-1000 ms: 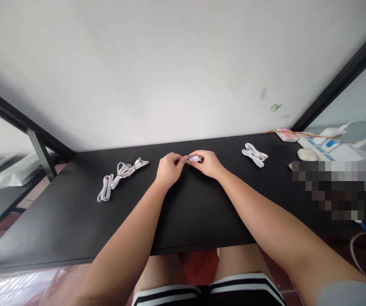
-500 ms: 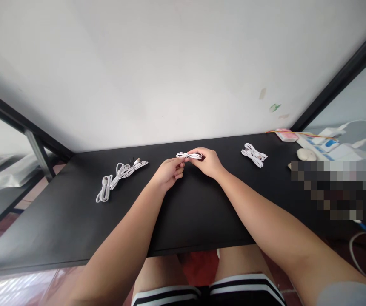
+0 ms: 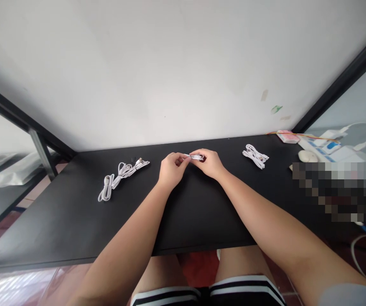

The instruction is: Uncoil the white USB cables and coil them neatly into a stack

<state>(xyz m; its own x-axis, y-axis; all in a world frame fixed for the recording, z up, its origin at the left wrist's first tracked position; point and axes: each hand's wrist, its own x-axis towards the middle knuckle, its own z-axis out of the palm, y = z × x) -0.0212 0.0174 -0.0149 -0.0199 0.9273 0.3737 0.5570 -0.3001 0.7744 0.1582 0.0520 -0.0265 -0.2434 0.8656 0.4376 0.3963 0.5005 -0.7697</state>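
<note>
A coiled white charging cable (image 3: pixel 197 157) is held between my two hands, over the back middle of the black tabletop. My right hand (image 3: pixel 210 162) pinches the coil's right part between thumb and fingers. From the other side, my left hand (image 3: pixel 172 171) closes its thumb and fingertips at the coil's middle, where a dark tie partly shows; the fingers cover the coil's left end. To the left lie more bundled white cables (image 3: pixel 124 171), with one white coil (image 3: pixel 106 189) nearest the front. Another white cable bundle (image 3: pixel 255 156) rests on the right.
A white power strip (image 3: pixel 318 146) with plugged-in adapters stands at the right rear, beside a pink-and-white box (image 3: pixel 287 136) and a white mouse (image 3: pixel 307 156). A pixelated area hides things at right. Dark metal frame bars (image 3: pixel 44 146) bound the black table (image 3: pixel 58 221).
My left hand has turned over and shifted up and slightly right, now covering the coil's left end with curled fingers. My right hand keeps its hold nearly in place.
</note>
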